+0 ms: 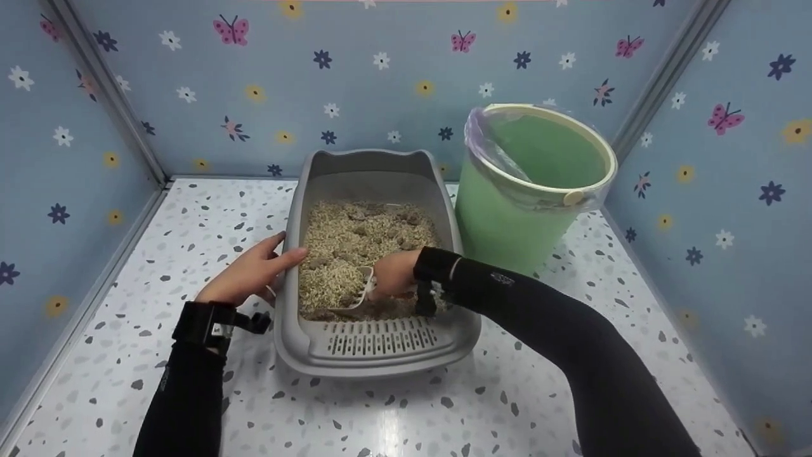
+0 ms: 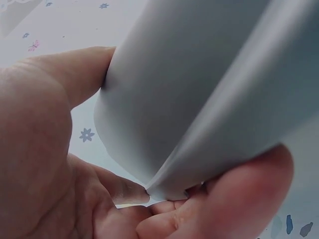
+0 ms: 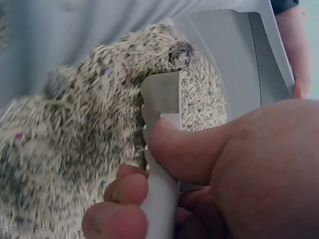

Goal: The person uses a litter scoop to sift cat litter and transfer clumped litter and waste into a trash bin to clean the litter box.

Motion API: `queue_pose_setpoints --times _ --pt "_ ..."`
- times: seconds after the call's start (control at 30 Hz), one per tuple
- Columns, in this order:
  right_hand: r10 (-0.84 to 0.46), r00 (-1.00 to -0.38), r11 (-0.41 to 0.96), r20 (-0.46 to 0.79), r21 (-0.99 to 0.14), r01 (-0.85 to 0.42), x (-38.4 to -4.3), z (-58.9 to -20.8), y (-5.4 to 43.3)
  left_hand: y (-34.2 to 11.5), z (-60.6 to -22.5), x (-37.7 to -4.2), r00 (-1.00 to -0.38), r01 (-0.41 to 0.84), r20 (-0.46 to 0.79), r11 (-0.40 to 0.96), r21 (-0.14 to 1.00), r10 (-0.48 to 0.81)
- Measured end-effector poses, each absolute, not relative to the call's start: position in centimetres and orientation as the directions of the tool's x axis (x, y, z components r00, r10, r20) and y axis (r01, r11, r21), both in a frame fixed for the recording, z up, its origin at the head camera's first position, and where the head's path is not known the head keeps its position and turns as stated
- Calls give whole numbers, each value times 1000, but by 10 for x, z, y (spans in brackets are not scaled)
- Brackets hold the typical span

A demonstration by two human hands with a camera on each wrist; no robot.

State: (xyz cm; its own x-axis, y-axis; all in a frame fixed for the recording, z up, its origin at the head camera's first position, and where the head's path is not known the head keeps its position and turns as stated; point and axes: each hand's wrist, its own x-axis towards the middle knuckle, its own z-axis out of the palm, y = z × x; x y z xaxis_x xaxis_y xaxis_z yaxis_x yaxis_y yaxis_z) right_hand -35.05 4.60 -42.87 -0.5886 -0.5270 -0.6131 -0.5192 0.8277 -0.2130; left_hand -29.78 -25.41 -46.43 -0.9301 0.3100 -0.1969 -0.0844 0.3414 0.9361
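A grey litter box (image 1: 379,363) stands on the floor, filled with pale pellet litter (image 1: 346,238) that has darker clumps towards the back. My left hand (image 1: 254,270) grips the box's left side, thumb over the rim and fingers along the outside; the left wrist view shows the grey wall between thumb and fingers. Inside the box, my right hand (image 1: 394,274) holds a litter scoop (image 3: 162,199) by its pale handle, thumb laid along the top. The scoop's head is down in the litter near the front left, heaped litter beside it.
Right of the box stands a green trash bin (image 1: 501,222) with a thin plastic liner (image 1: 485,143) folded over its rim. Flower-printed wall panels (image 1: 380,82) enclose the back and both sides. The speckled floor (image 1: 317,412) runs around the box.
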Motion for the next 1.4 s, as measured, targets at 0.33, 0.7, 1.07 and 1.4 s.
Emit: queue_pose_setpoints --times 0.33,0.7,1.07,1.4 --pt "-580 -672 805 -461 -198 -559 -363 -439 47 -252 -464 -302 -924 -87 -193 311 946 329" --pt "-637 -726 769 -259 -280 -575 -381 -474 51 -251 -465 -302 -924 -81 -191 319 944 330" --pt "-722 -621 691 -304 -350 -633 -378 -461 53 -252 -465 -301 -931 -81 -191 336 938 310" --pt "-734 -598 676 -322 -438 -593 -379 -450 58 -256 -465 -297 -931 -83 -200 357 930 305"
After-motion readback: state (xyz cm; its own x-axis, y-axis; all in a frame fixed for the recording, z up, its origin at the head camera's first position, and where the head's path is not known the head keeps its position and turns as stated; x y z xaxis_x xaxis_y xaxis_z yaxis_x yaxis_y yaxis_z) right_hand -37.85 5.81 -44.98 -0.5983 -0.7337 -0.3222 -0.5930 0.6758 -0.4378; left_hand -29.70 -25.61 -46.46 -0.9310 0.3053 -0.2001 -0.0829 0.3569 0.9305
